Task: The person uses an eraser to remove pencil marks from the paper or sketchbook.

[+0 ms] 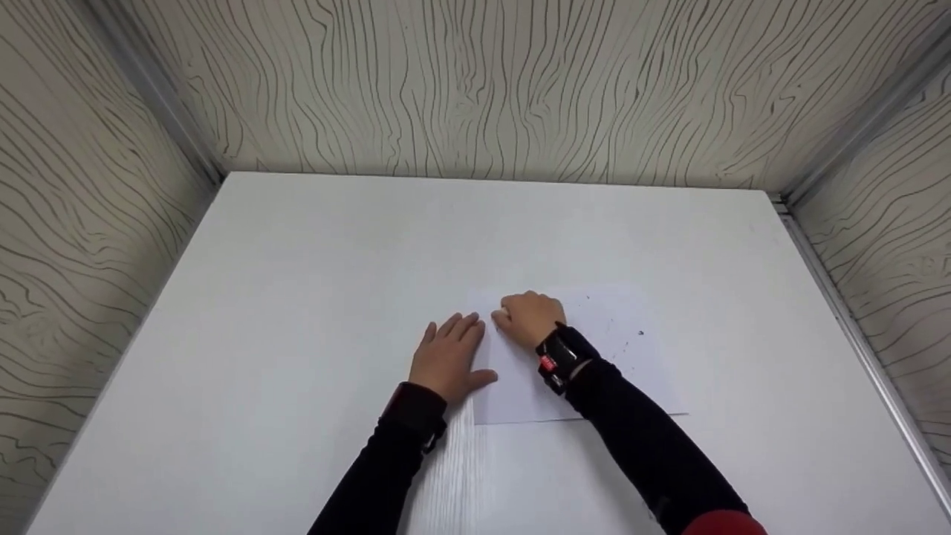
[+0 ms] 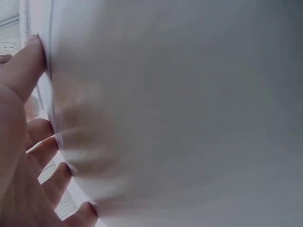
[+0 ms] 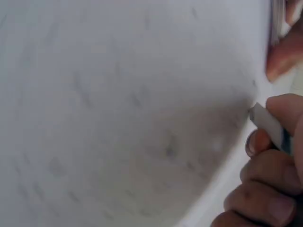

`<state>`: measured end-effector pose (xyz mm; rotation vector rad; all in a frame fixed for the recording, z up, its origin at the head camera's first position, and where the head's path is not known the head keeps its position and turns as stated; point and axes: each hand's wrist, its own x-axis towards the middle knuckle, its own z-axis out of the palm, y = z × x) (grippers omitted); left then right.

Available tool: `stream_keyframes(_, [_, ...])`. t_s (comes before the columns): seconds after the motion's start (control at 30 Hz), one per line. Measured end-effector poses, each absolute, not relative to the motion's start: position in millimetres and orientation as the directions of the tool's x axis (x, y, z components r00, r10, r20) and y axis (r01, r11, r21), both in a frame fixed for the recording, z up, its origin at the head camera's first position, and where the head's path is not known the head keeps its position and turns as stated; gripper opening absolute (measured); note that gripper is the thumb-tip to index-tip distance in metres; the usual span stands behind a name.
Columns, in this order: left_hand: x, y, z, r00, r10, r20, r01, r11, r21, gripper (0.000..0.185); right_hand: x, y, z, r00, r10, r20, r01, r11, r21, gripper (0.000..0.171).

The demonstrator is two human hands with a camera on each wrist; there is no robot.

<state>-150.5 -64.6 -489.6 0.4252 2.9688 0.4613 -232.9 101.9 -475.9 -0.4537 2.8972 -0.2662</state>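
A white sheet of paper [image 1: 520,394] lies on the white table. My left hand [image 1: 447,362] rests with spread, straight fingers at the sheet's left edge, its thumb over the paper. In the left wrist view the fingertips [image 2: 59,176] press down along that edge. Just to the right, my right hand [image 1: 530,318] pinches a small white eraser with a blue sleeve [image 3: 268,123] between thumb and curled fingers. The eraser's grey, worn tip meets the paper. In the head view the right hand hides the eraser.
Dark eraser crumbs [image 1: 641,333] are scattered over the right part of the sheet. Wood-patterned panels [image 1: 461,89] with metal edge strips [image 1: 865,331] enclose the white table [image 1: 312,245] at the back and both sides.
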Motion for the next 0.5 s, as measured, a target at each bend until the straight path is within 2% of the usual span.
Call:
stream_keyframes(0.23, [-148.9,-64.5,-490.1,-0.96,0.273,-0.066,0.243,0.924,0.296,0.077,-244.3,134.5,-482.1,-0.97,-0.228,-0.086,-0.204,0.952,-0.227,0.037])
stream_keyframes(0.37, [-149.7,-61.5,-489.4,-0.959,0.27,-0.084,0.235,0.926,0.296,0.078,-247.1,143.8,-481.0,-0.982,-0.185,-0.03,-0.177,0.969,-0.172,0.037])
stream_keyframes(0.5, [-149.7,-63.3,-490.3,-0.957,0.277,-0.082,0.241,0.923,0.299,0.077,-240.5,122.9,-482.2,-0.958,-0.279,-0.073,-0.262,0.947,-0.186,0.037])
